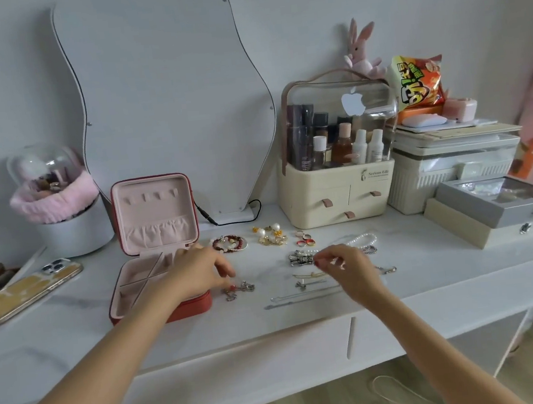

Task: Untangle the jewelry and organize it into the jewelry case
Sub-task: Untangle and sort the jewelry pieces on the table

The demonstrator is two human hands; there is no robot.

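Left hand [200, 272] pinches the silver chain [240, 289] beside the case [154, 281] — right hand [342, 266], grip unclear — a tug could tighten knots.

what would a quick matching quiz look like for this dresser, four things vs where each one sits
Things:
1. jewelry case
2. phone
3. plush rabbit
4. pearl necklace

Places:
A. on top of the cosmetics organizer
B. on the tabletop beyond the right hand
C. far left, lying face down
D. under the left hand, lid open

Pairs: 1-D, 2-C, 3-A, 4-B
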